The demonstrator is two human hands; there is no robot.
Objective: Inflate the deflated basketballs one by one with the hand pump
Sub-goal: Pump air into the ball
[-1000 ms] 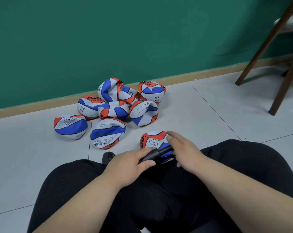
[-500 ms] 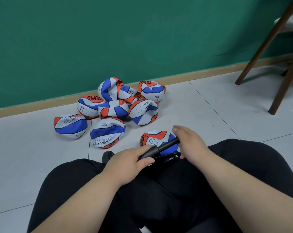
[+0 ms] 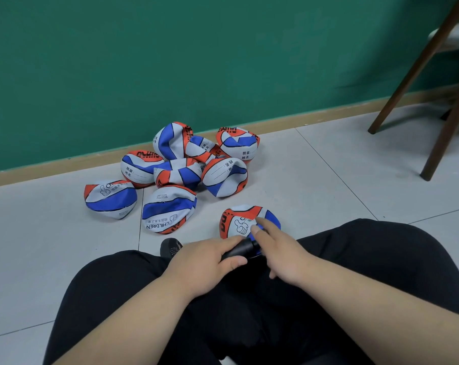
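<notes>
Sitting person: on the pale grey tiled floor point(image 3: 39, 233), legs in black trousers point(image 3: 381, 259) spread wide.
Heap: crumpled red, white and blue deflated basketballs point(image 3: 170, 164) lie bunched against the green wall point(image 3: 118, 61) (far left of them, one lies a little apart).
Left hand point(image 3: 199, 262): fingers wrapped around the black cylindrical hand pump point(image 3: 239, 250), thumb pressed on its barrel.
Pump: between the knees, its far end hidden behind the fingers.
Ball being worked: a flattened red, white and blue basketball point(image 3: 239, 219) on the floor, touching both hands.
Right hand point(image 3: 281, 248): fingers loosely extended over the pump's end; whether it grips the handle I cannot tell.
Far right: brown wooden chair legs point(image 3: 418, 75).
</notes>
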